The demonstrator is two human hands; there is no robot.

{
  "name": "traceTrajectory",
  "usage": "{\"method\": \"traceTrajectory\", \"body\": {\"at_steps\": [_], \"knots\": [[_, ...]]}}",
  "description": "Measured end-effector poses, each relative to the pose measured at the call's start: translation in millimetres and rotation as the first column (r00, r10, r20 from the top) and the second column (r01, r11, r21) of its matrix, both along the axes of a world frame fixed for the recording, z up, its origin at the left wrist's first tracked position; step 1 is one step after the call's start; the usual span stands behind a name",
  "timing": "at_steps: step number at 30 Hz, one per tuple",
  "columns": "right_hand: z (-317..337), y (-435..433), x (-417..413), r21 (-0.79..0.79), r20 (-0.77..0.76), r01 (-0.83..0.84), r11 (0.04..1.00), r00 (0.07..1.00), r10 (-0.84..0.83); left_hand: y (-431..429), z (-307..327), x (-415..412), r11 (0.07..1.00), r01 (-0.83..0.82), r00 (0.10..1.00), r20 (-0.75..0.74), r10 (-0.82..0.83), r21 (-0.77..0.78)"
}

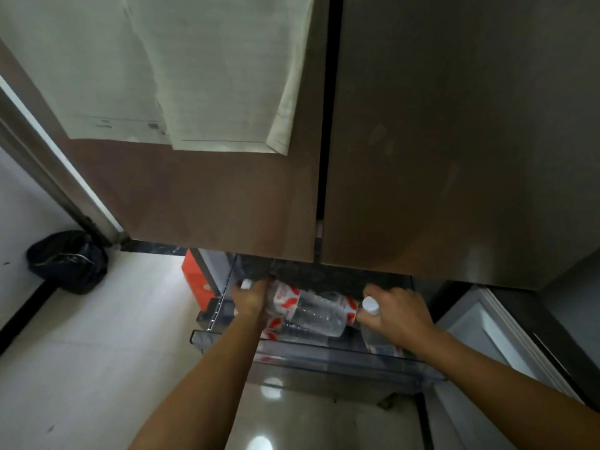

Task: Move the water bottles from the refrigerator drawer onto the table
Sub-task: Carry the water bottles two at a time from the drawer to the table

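The refrigerator drawer [324,354] is pulled out below the closed brown doors. Several clear water bottles with red-and-white labels lie inside it. My left hand [250,297] is wrapped around the neck end of one lying bottle [285,298], whose white cap shows by my fingers. My right hand [397,315] grips another bottle [378,342] just below its white cap [370,305]. Between my hands lies a third bottle [319,315]. The table is not in view.
The brown refrigerator doors [454,141] hang above the drawer, with paper sheets [194,76] stuck on the left one. A black bin bag [68,261] sits on the floor at left. An orange box [194,279] stands beside the drawer. An open door panel [506,339] is at right.
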State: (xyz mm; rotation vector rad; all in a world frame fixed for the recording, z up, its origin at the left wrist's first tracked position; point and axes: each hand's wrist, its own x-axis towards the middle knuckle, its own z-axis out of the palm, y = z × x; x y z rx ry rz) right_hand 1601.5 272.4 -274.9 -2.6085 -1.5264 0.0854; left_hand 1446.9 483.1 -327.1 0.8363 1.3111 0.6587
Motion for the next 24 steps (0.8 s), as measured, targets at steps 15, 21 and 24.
{"method": "traceTrajectory", "body": {"at_steps": [15,21,24], "knots": [[-2.9,-27.3,14.7,0.092,-0.042,0.183,0.979,0.983,-0.180,-58.6,12.7,-5.9,0.285,0.913,0.397,-0.794,-0.461,0.291],[-1.6,-44.4,10.8,0.173,-0.133,0.107,0.979,0.988,-0.085,-75.4,47.1,10.6,-0.015,0.918,0.386,-0.902,-0.196,0.396],[-4.8,-50.9,3.6,0.313,-0.025,0.035,0.949,0.999,-0.029,-83.7,68.6,10.5,-0.155,0.916,0.363,-0.929,-0.066,0.369]]}}
